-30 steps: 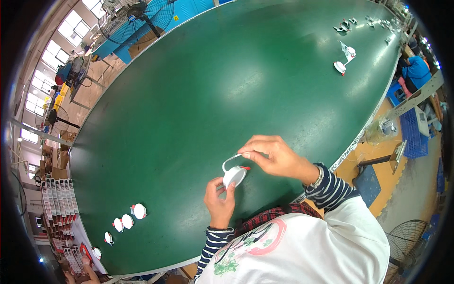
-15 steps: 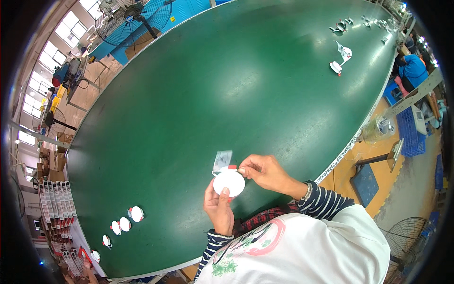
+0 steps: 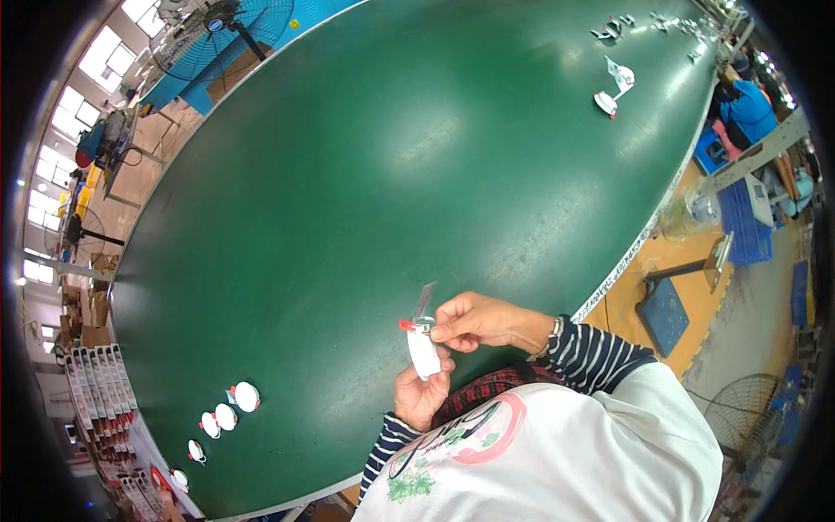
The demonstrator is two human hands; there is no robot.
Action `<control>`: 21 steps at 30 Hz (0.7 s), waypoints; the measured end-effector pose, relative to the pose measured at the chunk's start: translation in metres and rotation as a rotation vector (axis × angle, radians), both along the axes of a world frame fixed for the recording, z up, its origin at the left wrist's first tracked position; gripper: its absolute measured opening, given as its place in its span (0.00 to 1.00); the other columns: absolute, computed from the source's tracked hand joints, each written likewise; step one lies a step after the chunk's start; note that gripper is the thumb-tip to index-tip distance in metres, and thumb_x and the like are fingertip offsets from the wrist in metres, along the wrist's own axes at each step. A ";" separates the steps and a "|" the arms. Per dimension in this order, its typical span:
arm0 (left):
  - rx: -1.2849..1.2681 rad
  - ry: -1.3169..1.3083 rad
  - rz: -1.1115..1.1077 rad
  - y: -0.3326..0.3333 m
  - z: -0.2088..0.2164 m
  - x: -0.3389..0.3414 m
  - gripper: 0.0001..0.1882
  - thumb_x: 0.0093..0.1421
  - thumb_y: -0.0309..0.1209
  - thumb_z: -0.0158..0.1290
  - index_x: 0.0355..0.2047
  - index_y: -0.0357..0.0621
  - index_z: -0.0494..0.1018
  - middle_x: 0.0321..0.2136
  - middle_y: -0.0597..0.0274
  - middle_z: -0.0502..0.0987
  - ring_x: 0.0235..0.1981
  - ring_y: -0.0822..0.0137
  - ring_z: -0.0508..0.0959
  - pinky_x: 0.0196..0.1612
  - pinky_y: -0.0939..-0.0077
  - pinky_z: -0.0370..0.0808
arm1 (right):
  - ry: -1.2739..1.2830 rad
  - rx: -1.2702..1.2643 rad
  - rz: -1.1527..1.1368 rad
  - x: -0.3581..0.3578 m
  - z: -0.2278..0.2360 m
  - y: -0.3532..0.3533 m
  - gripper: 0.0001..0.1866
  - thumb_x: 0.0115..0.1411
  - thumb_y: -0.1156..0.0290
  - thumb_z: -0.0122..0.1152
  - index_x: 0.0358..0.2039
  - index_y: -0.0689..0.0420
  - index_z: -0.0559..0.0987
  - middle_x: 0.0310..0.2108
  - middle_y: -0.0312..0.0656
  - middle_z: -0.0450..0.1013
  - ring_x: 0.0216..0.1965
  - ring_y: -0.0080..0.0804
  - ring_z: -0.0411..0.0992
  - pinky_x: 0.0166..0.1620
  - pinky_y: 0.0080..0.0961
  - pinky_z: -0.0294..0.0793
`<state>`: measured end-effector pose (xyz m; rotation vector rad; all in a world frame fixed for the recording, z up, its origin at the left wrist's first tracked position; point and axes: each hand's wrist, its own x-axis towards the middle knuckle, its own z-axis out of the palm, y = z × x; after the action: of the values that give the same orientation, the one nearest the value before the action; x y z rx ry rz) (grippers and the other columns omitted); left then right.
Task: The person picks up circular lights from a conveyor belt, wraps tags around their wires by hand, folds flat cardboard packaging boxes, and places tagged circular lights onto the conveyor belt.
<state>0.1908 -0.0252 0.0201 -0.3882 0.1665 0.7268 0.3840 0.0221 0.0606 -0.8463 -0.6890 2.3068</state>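
Observation:
My left hand [image 3: 421,393] grips a white round disc-shaped case [image 3: 424,355] near the front edge of the green table. The case is turned nearly edge-on. A red tab [image 3: 407,325] sticks out at its top, and a thin, see-through tag [image 3: 425,298] stands up beyond it. At the top of the same case my right hand [image 3: 474,322] is closed, thumb and fingers pinching a small part beside the red tab. What exactly lies between those fingertips is hard to make out.
Several similar white round cases [image 3: 247,397] lie at the lower left of the green table [image 3: 330,217]. More cases [image 3: 604,104] lie at the far right. Boxed strips [image 3: 100,378] stand off the left edge. A fan [image 3: 217,26] rises beyond the far edge.
The white case has turned from face-up to nearly edge-on in my left hand. My right hand has shifted slightly down onto its top. The view has moved a little.

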 end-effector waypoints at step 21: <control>-0.087 1.453 0.865 0.046 -0.049 -0.163 0.30 0.60 0.35 0.48 0.56 0.28 0.52 0.58 0.43 0.52 0.57 0.56 0.58 0.59 0.67 0.62 | -0.965 0.100 -1.008 0.266 -0.076 0.060 0.13 0.59 0.61 0.54 0.32 0.58 0.74 0.25 0.35 0.72 0.23 0.20 0.68 0.24 0.16 0.66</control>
<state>0.0278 0.0210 -0.0286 0.0898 1.4644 1.7650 0.6496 0.0817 -0.0152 -1.7559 -0.5256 0.8956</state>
